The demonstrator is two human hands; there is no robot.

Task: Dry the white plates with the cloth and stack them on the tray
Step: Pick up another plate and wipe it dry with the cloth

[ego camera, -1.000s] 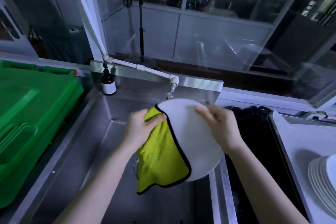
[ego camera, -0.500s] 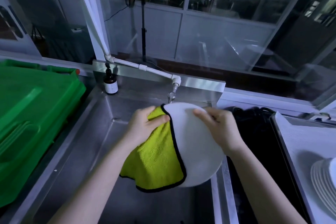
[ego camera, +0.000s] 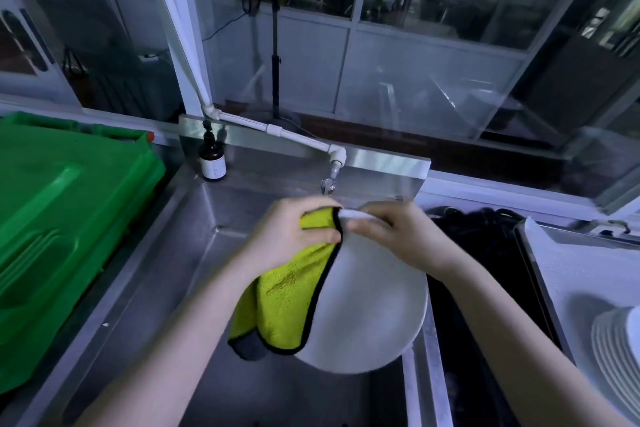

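Over the steel sink I hold a white plate almost on edge, its face turned toward me. My right hand grips its top rim. My left hand grips a yellow-green cloth with a black border, pinched against the plate's upper left rim. The cloth hangs down over the plate's left side. A stack of white plates sits on the grey tray at the right edge.
A green plastic crate fills the left side. A dark pump bottle stands at the sink's back corner, beside a white pipe ending in a tap. A black basin lies between sink and tray.
My hands have drawn together at the plate's top rim. The plate has tipped more upright, and the cloth has slid left, now hanging narrower along the plate's left edge.
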